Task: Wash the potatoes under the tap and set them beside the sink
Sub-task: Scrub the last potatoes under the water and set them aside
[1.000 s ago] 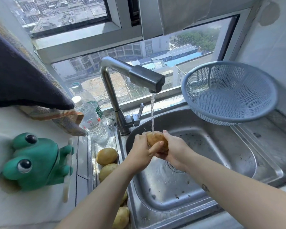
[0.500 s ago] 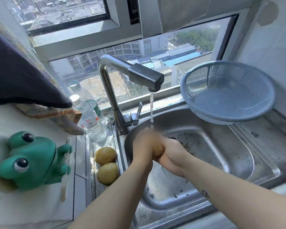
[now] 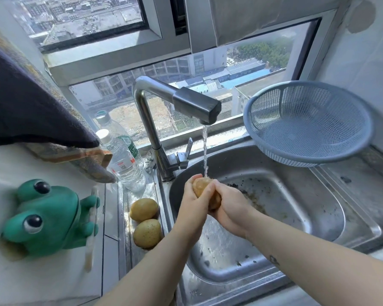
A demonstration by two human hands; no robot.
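The left hand point(image 3: 192, 204) has rolled back off the top, and the potato point(image 3: 202, 186) shows again, its upper end right under the stream point(image 3: 205, 151) from the tap point(image 3: 195, 104). Both hands are clamped on it over the sink point(image 3: 296, 195), left fingers wrapped across the front, right hand point(image 3: 230, 208) cupping from below. Its long axis slants from upper left down to lower right. Two potatoes point(image 3: 143, 209) lie on the narrow ledge point(image 3: 128, 246) at the sink's left edge, one just behind the other. That's likely where this one goes, so it travels left over the rim, and the left hand is nearer. Room is tight: bottles point(image 3: 124, 164) crowd the far end, and the left forearm hides the near end.
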